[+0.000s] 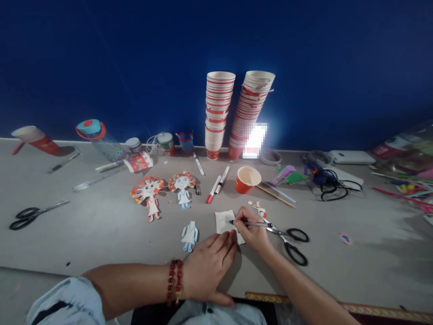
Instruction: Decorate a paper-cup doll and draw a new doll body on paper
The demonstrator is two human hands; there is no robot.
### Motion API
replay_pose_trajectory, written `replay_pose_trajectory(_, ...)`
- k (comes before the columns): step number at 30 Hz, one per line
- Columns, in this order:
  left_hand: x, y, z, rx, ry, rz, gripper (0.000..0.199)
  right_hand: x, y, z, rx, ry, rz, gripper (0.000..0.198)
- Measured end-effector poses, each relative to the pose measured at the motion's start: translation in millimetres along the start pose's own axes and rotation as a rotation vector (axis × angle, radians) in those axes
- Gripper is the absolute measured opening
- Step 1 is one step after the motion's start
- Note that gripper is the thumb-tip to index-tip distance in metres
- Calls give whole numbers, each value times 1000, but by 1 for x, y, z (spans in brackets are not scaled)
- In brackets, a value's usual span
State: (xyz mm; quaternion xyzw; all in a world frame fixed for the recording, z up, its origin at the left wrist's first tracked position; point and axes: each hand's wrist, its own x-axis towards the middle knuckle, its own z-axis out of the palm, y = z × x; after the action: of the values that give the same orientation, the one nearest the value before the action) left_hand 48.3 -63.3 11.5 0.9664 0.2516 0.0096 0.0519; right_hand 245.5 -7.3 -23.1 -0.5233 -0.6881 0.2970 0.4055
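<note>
My right hand [252,230] is closed round a pen [255,223], its tip touching a small white piece of paper [222,218] that bears faint drawn lines. Flat beside it, with fingers stretched onto the paper's lower edge, lies my left hand [211,262]. A headless paper doll body [190,236] outlined in blue rests left of the paper. Farther back are two finished-looking paper dolls, one with a red dress [152,198] and one with a blue dress [183,192]. Scissors [287,239] with black handles lie just right of my right hand.
Two tall paper cup stacks [219,113] stand against the blue wall. An orange paper cup [248,179] and markers [218,185] lie ahead of the paper. More scissors [34,215] and a water bottle [101,140] are at left; a cable [333,185] lies at right.
</note>
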Motion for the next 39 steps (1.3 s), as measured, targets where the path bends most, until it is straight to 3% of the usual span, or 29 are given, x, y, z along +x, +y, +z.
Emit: replay_pose_trajectory(39,0,0,3,-12,2,2,103,2,-3,-1,12,-29,13,15)
